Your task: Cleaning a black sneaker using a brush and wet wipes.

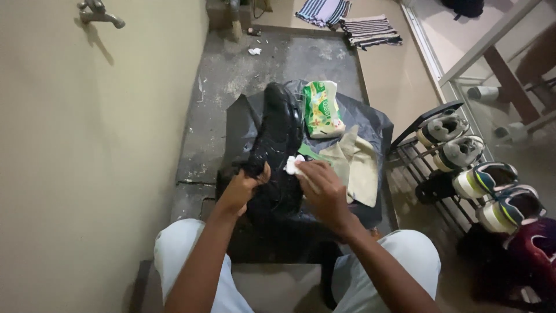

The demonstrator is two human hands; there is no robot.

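A black boot lies lengthwise on a dark plastic sheet on the floor in front of my knees. My left hand grips the near part of the boot from the left. My right hand pinches a small white tissue wad and presses it against the boot's right side. A green tissue pack lies beside the boot's far end. A beige cloth is spread just right of my right hand.
A shoe rack at the right holds several sneakers. A beige wall with a metal tap stands at the left. Striped mats lie at the far end of the grey concrete floor.
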